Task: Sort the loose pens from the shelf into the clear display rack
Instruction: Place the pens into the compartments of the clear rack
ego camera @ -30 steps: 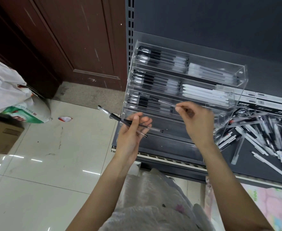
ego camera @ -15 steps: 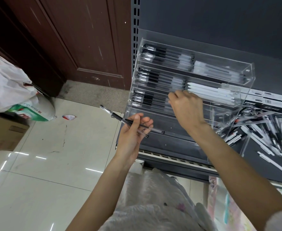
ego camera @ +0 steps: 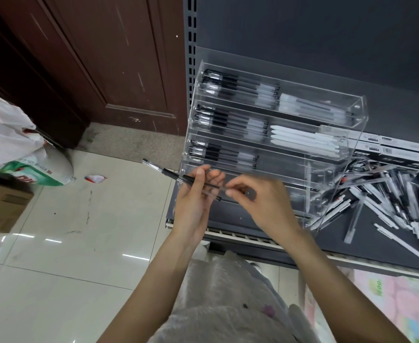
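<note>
The clear display rack (ego camera: 357, 107) stands on the dark shelf (ego camera: 367, 246), its upper tiers holding rows of black pens and white pens. My left hand (ego camera: 196, 196) grips a small bunch of black pens (ego camera: 168, 172) in front of the rack's lowest tier, tips pointing left. My right hand (ego camera: 260, 204) sits just right of it, blurred, thumb and forefinger pinching the right end of one of those pens. A heap of loose pens (ego camera: 386, 201) lies on the shelf to the right of the rack.
Flat pen boxes (ego camera: 401, 149) lie behind the loose heap. A brown door (ego camera: 92, 58) and a tiled floor (ego camera: 62, 256) are at the left, with a white plastic bag (ego camera: 7, 134), a green-printed sack (ego camera: 37, 169) and a cardboard box (ego camera: 0, 206).
My right hand has come back down from the rack's third tier, where it left a pen, to the bunch in my left hand. My left hand has barely moved.
</note>
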{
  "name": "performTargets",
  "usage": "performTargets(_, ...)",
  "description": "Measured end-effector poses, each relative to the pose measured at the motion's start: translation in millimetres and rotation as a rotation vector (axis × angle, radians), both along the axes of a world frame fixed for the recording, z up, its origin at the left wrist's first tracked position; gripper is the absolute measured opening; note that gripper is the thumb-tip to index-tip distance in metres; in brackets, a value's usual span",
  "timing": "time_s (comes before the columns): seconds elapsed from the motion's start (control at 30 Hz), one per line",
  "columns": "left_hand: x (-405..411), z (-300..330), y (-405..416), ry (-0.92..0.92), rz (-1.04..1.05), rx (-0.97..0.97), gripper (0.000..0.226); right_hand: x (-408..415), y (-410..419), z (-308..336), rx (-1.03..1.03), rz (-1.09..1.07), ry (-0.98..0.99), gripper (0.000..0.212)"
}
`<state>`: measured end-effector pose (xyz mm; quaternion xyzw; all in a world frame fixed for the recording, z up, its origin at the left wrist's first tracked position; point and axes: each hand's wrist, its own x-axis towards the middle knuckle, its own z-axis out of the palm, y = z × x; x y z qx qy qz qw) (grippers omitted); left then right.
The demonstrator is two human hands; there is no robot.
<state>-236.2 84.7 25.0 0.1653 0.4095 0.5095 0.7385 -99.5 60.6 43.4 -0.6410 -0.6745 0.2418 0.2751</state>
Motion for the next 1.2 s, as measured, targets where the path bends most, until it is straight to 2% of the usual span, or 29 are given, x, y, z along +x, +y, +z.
performTargets(0.17, 6.3, -1.1, -4.5, 0.252, -0.123, 0.013, 0.042, 25.5, 5.8, 0.2, 0.136, -0.17, 0.066, 0.008)
performTargets(0.27, 2.5, -3.3, -6.4, 0.487, -0.178, 0.038, 0.048, 46.1, 14.9, -3.5, 0.195, -0.271, -0.032, 0.008)
performTargets(0.5, -5.7, 0.9, -5.5, 0.404, -0.243, 0.073, 0.024, 40.6, 38.5, -20.4, 0.231, -0.229, -0.347, 0.005)
performTargets(0.7, -7.5, -3.1, -6.4, 0.405, -0.209, 0.061, 0.015, 26.5, 57.3, -25.3, 0.279, -0.171, -0.636, 0.009)
performTargets(0.87, -10.0, -4.9, -7.8, 0.401, -0.194, 0.056, 0.012, 22.3, 61.9, -24.4, 0.25, -0.185, -0.764, 0.016)
performTargets(1.07, -8.5, -4.1, -7.9, 0.389, -0.191, 0.053, 0.012, 18.5, 62.5, -24.4, 0.181, -0.198, -0.698, 0.019)
performTargets(1.13, -7.7, -3.4, -7.7, 0.395, -0.195, 0.055, 0.014, 17.6, 59.7, -21.4, 0.184, -0.202, -0.606, 0.015)
performTargets(1.2, -6.5, -2.6, -7.1, 0.409, -0.187, 0.063, 0.017, 17.2, 51.3, -13.1, 0.192, -0.19, -0.431, 0.014)
